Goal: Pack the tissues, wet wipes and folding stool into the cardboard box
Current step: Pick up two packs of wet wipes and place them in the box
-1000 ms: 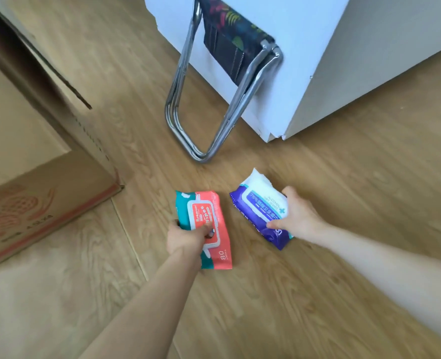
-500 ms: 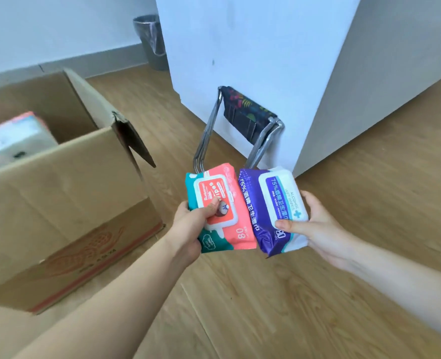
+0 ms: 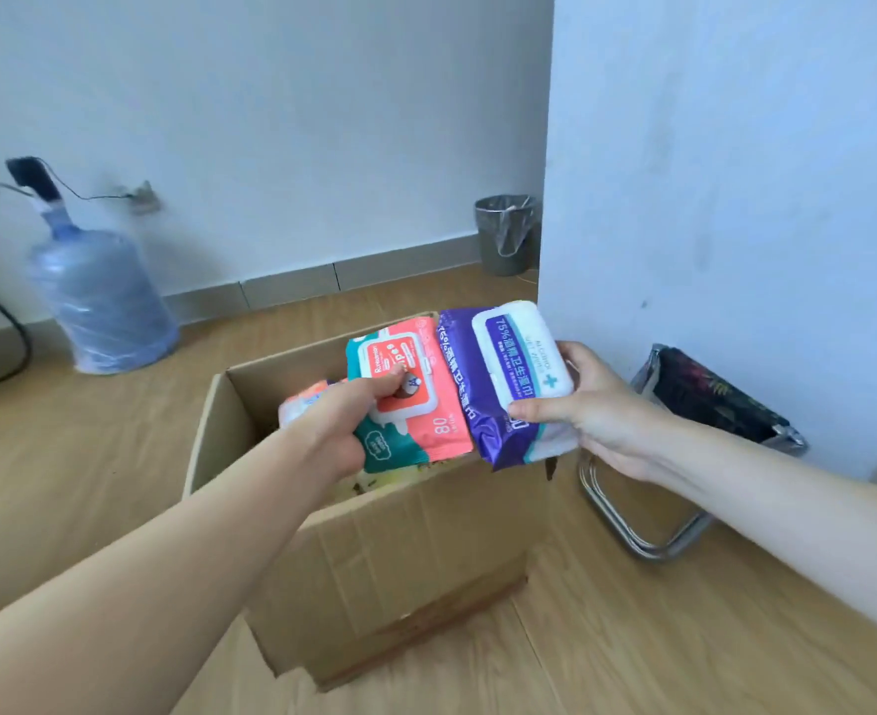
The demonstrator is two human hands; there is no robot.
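Both hands hold wet wipes over the open top of the cardboard box [image 3: 374, 559], which stands on the wooden floor [image 3: 683, 637]. The left hand [image 3: 343, 425] is closed around the lower end of a coral and teal wipes pack [image 3: 415, 399], thumb pressed on its white flip lid. The right hand [image 3: 596, 410] grips a purple and white wipes pack [image 3: 498, 389] by its right edge, thumb on the front, fingers behind. The two packs sit side by side and touch along their long edges, both tilted with their faces toward the camera, above the box's right half. Inside the box, by its left wall, part of a tissue packet [image 3: 302, 405] shows past the left wrist. The folding stool [image 3: 704, 405] leans folded against the white wall [image 3: 735, 198] just right of the box, its steel legs on the floor. A water bottle [image 3: 101, 301] and a grey bin [image 3: 506, 234] stand by the far wall
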